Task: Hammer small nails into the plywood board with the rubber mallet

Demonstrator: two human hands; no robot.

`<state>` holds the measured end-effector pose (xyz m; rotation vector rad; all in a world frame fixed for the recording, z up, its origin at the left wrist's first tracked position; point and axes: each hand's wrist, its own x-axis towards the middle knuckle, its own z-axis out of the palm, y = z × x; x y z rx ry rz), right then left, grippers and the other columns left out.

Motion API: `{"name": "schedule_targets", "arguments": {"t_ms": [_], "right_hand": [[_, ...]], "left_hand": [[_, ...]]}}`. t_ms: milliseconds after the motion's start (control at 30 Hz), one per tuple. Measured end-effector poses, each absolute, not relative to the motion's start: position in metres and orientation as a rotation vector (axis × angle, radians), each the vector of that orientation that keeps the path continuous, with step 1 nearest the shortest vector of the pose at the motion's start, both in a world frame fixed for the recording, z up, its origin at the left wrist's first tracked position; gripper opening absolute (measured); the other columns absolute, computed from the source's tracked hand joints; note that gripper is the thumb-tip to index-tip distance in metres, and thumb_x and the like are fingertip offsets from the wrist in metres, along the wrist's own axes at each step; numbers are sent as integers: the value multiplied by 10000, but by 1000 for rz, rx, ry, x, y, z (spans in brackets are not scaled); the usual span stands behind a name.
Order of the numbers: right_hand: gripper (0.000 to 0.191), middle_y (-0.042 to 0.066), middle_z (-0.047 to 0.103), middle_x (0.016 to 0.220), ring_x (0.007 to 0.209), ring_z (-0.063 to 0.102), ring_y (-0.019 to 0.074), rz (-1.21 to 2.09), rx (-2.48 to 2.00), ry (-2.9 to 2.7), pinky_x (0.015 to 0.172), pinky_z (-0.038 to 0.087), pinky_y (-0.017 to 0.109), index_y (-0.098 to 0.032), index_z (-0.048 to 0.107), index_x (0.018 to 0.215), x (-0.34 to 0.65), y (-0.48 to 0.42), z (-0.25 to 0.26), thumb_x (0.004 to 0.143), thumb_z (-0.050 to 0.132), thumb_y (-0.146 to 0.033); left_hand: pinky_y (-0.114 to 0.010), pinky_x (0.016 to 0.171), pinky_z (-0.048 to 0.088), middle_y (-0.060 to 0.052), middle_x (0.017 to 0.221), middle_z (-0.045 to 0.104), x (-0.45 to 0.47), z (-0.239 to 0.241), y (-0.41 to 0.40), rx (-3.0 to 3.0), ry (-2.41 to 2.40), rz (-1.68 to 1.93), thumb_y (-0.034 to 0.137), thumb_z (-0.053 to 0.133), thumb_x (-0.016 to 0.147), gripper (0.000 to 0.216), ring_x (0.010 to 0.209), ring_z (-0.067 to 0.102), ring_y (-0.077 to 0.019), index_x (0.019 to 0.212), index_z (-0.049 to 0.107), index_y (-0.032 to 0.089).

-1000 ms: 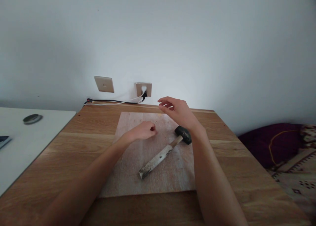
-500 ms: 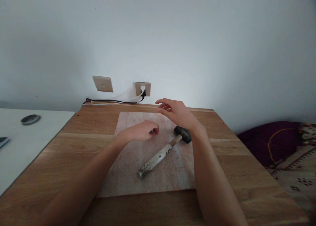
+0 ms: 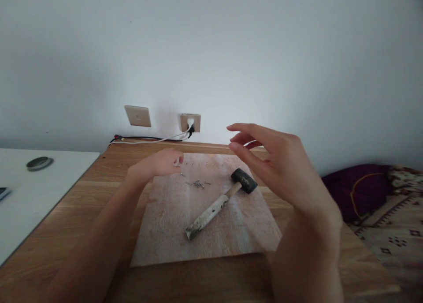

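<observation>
My left hand (image 3: 164,162) is over the far left part of a thin pale wooden board (image 3: 168,226). Its fingers are loosely bent, with a gap between thumb and forefinger. A single nail (image 3: 182,174) shows just below the fingertips; whether it touches them I cannot tell. Several small nails (image 3: 198,184) lie loose in a pile beside that hand. Raised above the right side of the board, my right hand (image 3: 269,155) has thumb and fingers apart and holds nothing. A hammer (image 3: 211,212) with a black head and worn white handle rests diagonally across the board.
The board lies on a wooden table (image 3: 89,201) against a white wall. Plugged cables (image 3: 158,140) run along the back edge to a wall socket (image 3: 190,123). At left, a white surface (image 3: 29,197) bears a round grey object (image 3: 39,163); purple fabric (image 3: 357,190) is at right.
My left hand has moved left, and the pile of nails now shows where it was. My right hand has moved right and closer to me. The hammer lies as before.
</observation>
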<state>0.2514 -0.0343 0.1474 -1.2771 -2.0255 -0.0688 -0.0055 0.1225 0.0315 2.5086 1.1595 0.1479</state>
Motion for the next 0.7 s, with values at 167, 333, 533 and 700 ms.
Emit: {"name": "schedule_targets", "arguments": {"t_ms": [167,333,533,700], "right_hand": [[222,16,733,787,662,697,176,-147,-1322,-1943,645,538,285,-259,730,1176,246,-53,147,1052,584,-370],[413,17,696,640,613,685,221,236,-1612,-2270,608,435,292,-215,696,1287,238,-55,76,1078,502,-513],[443,68,736,746,750,739,249,689,-1751,-2280,627,413,283,-201,707,1105,228,-68,4,1109,395,-515],[390,8,651,615,580,677,226,1053,-1679,-1665,545,464,294,-258,630,951,239,-92,-2,1038,468,-601]], "left_hand": [[-284,726,442,-42,908,714,-7,12,128,2512,1135,34,256,700,734,198,847,641,-224,923,709,196],[-293,695,422,-57,875,724,18,-7,123,2432,1079,72,189,637,773,91,795,642,-221,848,688,196],[-294,663,393,-46,797,683,19,-5,120,2417,1131,106,157,672,752,80,743,610,-216,734,609,203],[-297,657,390,-51,850,700,12,2,116,2442,1156,30,91,633,719,163,764,622,-223,835,645,205]]}}
